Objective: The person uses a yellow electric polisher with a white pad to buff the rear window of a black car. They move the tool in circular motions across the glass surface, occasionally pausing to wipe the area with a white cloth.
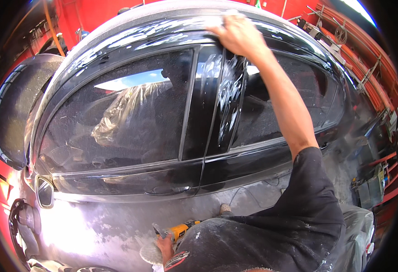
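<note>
Left hand (165, 248) grips a yellow-and-black power tool (179, 230) | right hand (239, 35) meets a glossy black car's (192, 109) white-smeared roof edge (172, 28); its grip, I cannot tell from here

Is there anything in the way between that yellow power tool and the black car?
Nothing visible stands between the yellow power tool, held in the left hand, and the black car; only grey floor shows there.

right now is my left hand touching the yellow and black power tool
Touching: the head view shows the left hand gripping the power tool at its front.
</note>
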Tool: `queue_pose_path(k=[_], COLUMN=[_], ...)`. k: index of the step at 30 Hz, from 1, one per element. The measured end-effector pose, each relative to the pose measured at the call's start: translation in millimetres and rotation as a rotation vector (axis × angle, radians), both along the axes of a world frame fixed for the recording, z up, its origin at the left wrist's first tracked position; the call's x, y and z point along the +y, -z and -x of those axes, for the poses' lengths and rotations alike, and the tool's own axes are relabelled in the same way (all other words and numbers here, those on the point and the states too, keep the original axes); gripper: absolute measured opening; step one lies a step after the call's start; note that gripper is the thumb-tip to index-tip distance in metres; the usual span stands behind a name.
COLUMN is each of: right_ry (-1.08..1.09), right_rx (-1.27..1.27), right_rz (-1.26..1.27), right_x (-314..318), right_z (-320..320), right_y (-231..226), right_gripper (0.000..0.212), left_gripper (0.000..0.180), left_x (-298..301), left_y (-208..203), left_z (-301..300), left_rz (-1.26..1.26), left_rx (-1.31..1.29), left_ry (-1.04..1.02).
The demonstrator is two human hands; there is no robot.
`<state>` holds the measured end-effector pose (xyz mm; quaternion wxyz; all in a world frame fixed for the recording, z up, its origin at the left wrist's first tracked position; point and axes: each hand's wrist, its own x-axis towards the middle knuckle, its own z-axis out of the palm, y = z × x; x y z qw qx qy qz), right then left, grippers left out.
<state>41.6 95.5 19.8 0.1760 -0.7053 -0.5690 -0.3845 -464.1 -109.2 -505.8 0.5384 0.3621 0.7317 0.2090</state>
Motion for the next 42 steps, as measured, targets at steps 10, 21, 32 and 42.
queue_pose_path(k=[10, 21, 32, 42], right_ry=[-0.234, -0.536, 0.474, -0.507], right_rx=[0.004, -0.277, 0.234, 0.097], right_rz=[-0.129, -0.078, -0.071, 0.070], right_x=[27, 127, -109, -40], right_z=[56, 145, -215, 6], right_y=[26, 50, -2, 13], right_gripper=[0.091, 0.089, 0.065, 0.047], left_gripper=[0.026, 0.018, 0.022, 0.029], left_x=[12, 33, 23, 22], left_y=[-3, -75, -152, -221], left_z=[22, 10, -2, -12], left_rz=[0.022, -0.273, -0.352, -0.650], left_rx=[0.013, -0.139, -0.307, 0.164], left_ry=[-0.052, 0.068, 0.133, 0.564])
